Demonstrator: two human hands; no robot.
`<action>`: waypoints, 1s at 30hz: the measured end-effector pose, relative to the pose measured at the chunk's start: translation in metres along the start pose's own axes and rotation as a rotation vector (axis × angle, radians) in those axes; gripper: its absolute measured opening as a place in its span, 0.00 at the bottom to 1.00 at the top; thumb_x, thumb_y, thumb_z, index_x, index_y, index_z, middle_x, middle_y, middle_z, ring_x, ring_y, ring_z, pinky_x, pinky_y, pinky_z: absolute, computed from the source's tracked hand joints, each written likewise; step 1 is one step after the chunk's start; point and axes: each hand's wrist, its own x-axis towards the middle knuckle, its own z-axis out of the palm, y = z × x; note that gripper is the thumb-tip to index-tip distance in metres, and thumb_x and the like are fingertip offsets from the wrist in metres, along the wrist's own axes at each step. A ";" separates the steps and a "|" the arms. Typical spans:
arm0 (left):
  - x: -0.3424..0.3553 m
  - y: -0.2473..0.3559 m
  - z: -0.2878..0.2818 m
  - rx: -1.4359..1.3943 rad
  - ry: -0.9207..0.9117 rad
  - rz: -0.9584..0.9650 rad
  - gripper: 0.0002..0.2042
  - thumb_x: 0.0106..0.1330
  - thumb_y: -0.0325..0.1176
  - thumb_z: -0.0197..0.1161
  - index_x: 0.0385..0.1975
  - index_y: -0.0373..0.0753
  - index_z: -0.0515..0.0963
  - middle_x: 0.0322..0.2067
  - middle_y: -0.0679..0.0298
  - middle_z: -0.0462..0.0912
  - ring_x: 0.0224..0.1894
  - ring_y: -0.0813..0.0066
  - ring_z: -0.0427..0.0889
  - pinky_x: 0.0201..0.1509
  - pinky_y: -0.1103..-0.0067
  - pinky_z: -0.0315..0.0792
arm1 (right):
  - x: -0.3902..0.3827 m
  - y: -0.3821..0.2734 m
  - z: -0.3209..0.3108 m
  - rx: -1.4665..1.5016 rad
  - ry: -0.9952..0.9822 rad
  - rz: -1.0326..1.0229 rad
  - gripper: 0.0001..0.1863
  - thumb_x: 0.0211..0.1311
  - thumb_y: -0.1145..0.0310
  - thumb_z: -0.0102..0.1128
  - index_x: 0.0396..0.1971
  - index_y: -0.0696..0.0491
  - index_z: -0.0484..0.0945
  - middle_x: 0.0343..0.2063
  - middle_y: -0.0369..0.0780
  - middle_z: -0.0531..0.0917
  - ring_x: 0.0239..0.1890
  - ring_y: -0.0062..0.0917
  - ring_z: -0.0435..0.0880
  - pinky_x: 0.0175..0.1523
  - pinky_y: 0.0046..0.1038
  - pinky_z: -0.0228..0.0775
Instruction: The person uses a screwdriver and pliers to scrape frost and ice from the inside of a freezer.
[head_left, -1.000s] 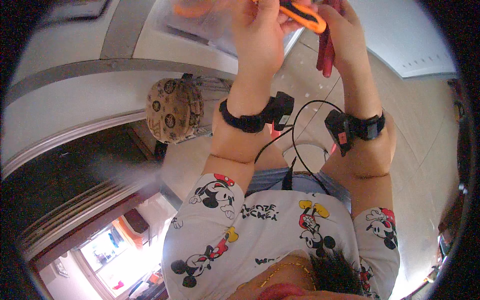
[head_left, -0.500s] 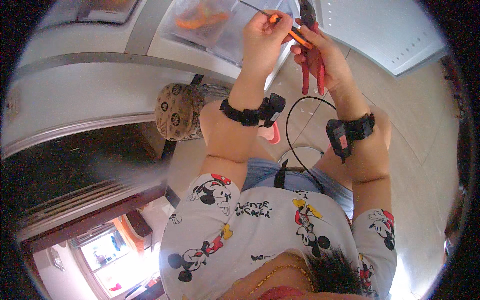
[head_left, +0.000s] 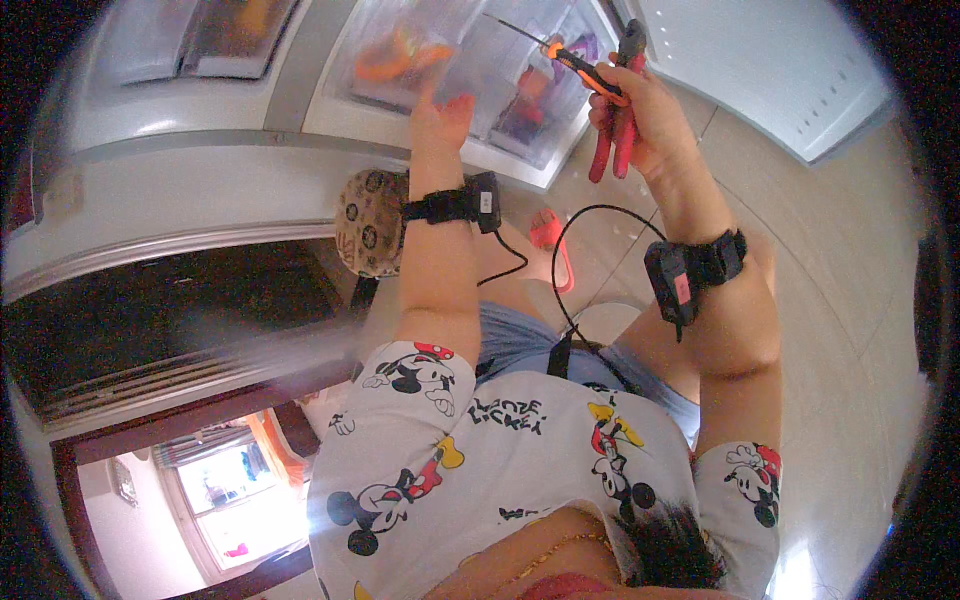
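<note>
My right hand (head_left: pixel 640 115) holds red-handled pliers (head_left: pixel 625 140) with dark jaws pointing up, together with an orange-and-black screwdriver (head_left: pixel 585 70), its thin shaft pointing up-left. My left hand (head_left: pixel 440 115) is raised before a frosted clear drawer (head_left: pixel 470 65) in the white appliance, which has orange and red items behind the plastic. The left fingers are blurred and foreshortened; I cannot tell whether they touch the drawer or hold anything. Black bands with small boxes and cables are strapped to both my forearms.
An open white door (head_left: pixel 765 60) is at upper right, a second drawer section (head_left: pixel 135 60) at upper left. A patterned cushioned seat (head_left: pixel 365 215) stands left of my arm. Below are tiled floor (head_left: pixel 810 310) and a pink slipper (head_left: pixel 548 240). A doorway (head_left: pixel 65 490) shows a window beyond.
My left hand has let go of the screwdriver and moved down-left toward the drawer. The screwdriver and pliers are now both in my right hand, which has shifted slightly.
</note>
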 end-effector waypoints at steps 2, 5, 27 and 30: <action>-0.010 -0.001 0.012 -0.228 0.088 -0.047 0.27 0.58 0.50 0.60 0.47 0.34 0.64 0.45 0.52 0.68 0.40 0.59 0.74 0.42 0.67 0.75 | 0.003 -0.004 -0.005 0.006 0.009 0.024 0.11 0.60 0.70 0.56 0.39 0.55 0.67 0.27 0.37 0.74 0.24 0.18 0.73 0.27 0.21 0.69; -0.010 0.008 0.012 -0.536 0.275 -0.093 0.32 0.58 0.56 0.59 0.47 0.32 0.63 0.46 0.51 0.67 0.40 0.57 0.74 0.43 0.64 0.75 | -0.004 -0.010 0.003 0.041 0.040 -0.007 0.11 0.60 0.70 0.56 0.39 0.55 0.66 0.27 0.37 0.74 0.23 0.19 0.73 0.26 0.21 0.69; 0.024 0.038 -0.004 -0.753 0.294 -0.210 0.16 0.60 0.48 0.53 0.41 0.47 0.75 0.38 0.67 0.77 0.43 0.67 0.75 0.41 0.66 0.73 | -0.007 -0.010 -0.005 0.079 0.075 -0.059 0.09 0.57 0.70 0.56 0.35 0.55 0.68 0.23 0.37 0.74 0.20 0.21 0.73 0.23 0.23 0.68; 0.013 0.036 0.000 -0.836 0.340 -0.233 0.15 0.60 0.46 0.54 0.40 0.45 0.75 0.39 0.65 0.77 0.42 0.65 0.75 0.42 0.64 0.74 | -0.005 -0.012 -0.010 0.056 0.079 -0.046 0.09 0.59 0.71 0.55 0.37 0.54 0.67 0.25 0.37 0.75 0.21 0.20 0.73 0.25 0.22 0.68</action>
